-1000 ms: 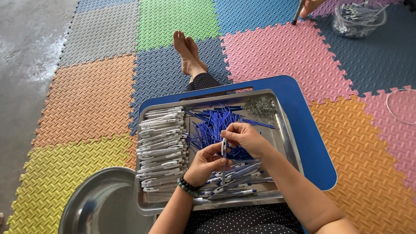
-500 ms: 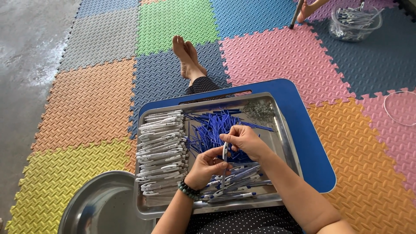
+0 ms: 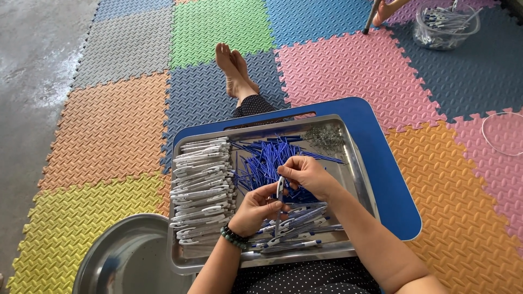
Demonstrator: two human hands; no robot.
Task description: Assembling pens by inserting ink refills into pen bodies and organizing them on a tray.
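1. Gripping one white-and-blue pen (image 3: 279, 191) upright, both hands meet over the middle of the steel tray (image 3: 357, 163). The right hand (image 3: 308, 174) has its fingers closed on the pen's upper end; the left hand (image 3: 260, 207) has its fingers curled shut around the lower barrel.
2. Handling judgement: the pen looks light, stiff and smooth, so it may slip. Take hold at mid-barrel, with a fingertip pinch at the end being worked on.
3. Blue refills (image 3: 267, 160) lie in one loose heap at the tray's centre, just beyond the hands; they are too many and too tangled to count. They appear thin and slightly flexible, so pick each one singly near its middle.
4. White pen barrels (image 3: 201, 185) are stacked in one pile along the tray's left side, far more than a dozen.
5. Finished pens (image 3: 294, 228) lie in a pile at the tray's near edge, under the hands.
6. Small metal springs (image 3: 325, 136) sit in one cluster at the tray's far right corner; no count is possible.
7. One blue lap board (image 3: 392, 179) lies under the tray, and one round steel basin (image 3: 125, 261) sits just beside the tray's near left corner.
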